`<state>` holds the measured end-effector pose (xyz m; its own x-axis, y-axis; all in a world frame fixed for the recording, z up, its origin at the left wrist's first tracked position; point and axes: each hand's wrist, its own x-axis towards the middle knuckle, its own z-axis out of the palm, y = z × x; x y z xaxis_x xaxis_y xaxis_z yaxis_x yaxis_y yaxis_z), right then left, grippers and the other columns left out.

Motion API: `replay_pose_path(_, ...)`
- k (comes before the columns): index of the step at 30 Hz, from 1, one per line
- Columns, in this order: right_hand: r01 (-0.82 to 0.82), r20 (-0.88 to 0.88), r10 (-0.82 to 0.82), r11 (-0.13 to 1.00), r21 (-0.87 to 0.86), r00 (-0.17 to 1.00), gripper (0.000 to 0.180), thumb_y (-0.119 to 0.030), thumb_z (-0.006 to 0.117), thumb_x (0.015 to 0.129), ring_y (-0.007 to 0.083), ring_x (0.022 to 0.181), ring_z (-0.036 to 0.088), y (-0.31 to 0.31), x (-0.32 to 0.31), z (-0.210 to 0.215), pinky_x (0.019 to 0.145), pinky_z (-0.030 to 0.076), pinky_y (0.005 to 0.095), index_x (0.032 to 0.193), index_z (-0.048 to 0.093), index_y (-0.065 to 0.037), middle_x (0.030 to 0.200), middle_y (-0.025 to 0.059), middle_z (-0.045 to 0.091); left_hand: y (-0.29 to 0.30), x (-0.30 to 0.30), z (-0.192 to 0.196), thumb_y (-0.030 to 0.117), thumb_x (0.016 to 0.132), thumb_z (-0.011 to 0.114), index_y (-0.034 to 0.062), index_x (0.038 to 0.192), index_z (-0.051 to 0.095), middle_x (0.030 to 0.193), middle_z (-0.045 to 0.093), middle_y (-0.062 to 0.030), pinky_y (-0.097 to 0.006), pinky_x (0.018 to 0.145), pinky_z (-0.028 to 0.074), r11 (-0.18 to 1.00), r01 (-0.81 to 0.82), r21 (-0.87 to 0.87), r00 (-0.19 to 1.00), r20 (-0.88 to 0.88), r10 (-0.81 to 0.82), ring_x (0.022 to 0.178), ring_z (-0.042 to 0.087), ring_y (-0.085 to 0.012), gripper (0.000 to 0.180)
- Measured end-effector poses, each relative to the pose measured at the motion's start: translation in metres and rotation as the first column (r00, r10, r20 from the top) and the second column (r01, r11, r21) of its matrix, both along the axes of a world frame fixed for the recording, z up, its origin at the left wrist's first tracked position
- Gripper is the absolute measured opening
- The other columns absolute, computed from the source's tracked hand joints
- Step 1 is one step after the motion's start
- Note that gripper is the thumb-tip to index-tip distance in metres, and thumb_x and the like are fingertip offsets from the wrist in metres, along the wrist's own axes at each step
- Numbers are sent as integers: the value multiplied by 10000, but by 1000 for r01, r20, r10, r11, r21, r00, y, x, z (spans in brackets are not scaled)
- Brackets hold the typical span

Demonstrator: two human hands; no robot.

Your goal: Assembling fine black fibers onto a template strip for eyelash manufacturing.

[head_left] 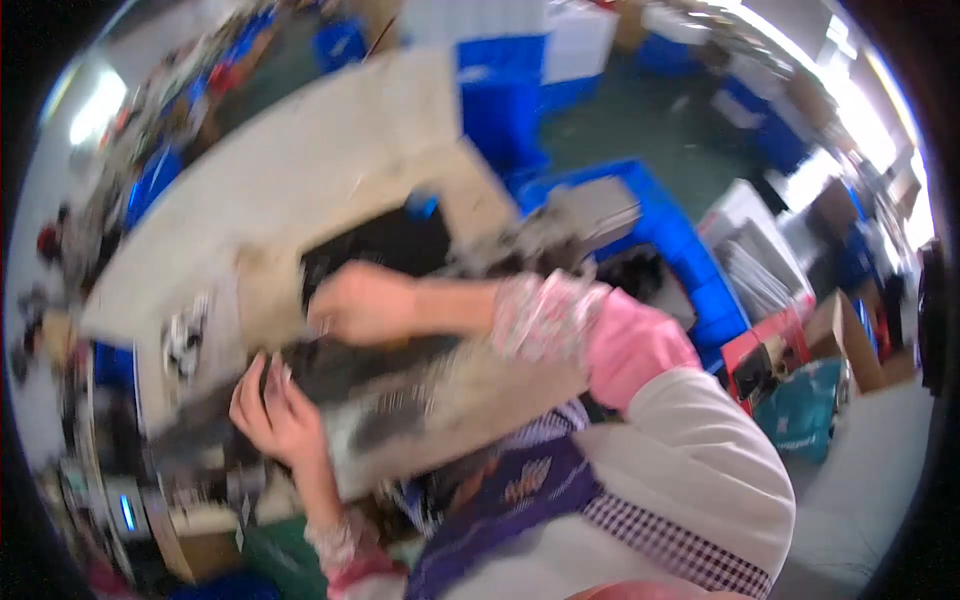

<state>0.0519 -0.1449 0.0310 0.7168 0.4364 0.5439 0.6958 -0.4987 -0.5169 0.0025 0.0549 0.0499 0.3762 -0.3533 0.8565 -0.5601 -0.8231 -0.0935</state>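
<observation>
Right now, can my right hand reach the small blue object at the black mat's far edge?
Likely yes: your right hand is by the black mat, with nothing visible blocking the way to the blue object.

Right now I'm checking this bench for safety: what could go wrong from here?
The right hand might knock the small blue object by the black mat if it swings outward. The patterned cuff could snag on the grey heap near it.
</observation>
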Motion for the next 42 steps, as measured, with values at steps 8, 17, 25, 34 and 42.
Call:
replay_pose_path(8, 12, -124, -26, 993, -117, 992, 149, -121, 676, 747, 341, 708, 597, 13, 18, -1, 648, 475, 386, 856, 657, -21, 746, 161, 619, 32, -15, -89, 503, 968, 371, -10, 806, 614, 565, 484, -57, -245, 381, 290, -258, -745, -615, 88, 292, -952, 407, 375, -130, 591)
replay_pose_path(17, 18, -113, -36, 988, -156, 993, 127, -95, 661, 737, 329, 707, 608, 15, 17, -10, 647, 481, 387, 839, 665, -20, 755, 155, 629, 26, -4, -13, 512, 935, 429, -51, 1017, 532, 577, 454, -46, -230, 355, 284, -361, -793, -490, -159, 739, -655, 400, 378, -101, 579)
replay_pose_path(25, -40, -232, -21, 966, -256, 973, 193, -171, 625, 745, 357, 813, 617, 17, 18, 3, 736, 497, 438, 881, 675, -42, 818, 170, 641, -12, -16, -93, 93, 821, 644, 18, 968, 534, 675, 563, -45, -241, 447, 437, 727, -102, -679, 453, -682, -574, 556, 550, -103, 198)
replay_pose_path(34, 160, -113, -209, 927, -338, 971, 347, 13, 619, 707, 347, 837, 617, -18, -82, -37, 691, 538, 420, 1045, 582, -54, 943, 134, 561, 165, -96, -107, 179, 935, 531, -34, 951, 602, 858, 620, -130, -359, 695, 455, 626, -671, -397, 739, -422, 525, 750, 569, -256, 225)
replay_pose_path(42, 323, -114, -381, 882, -344, 918, 163, -107, 610, 855, 400, 834, 566, -23, -38, -90, 655, 482, 451, 910, 474, -38, 938, 167, 535, 236, -138, -125, 288, 815, 648, 114, 1411, 335, 1158, 565, -245, -475, 840, 458, 487, -873, 32, 371, -604, 705, 1031, 569, -383, 695)
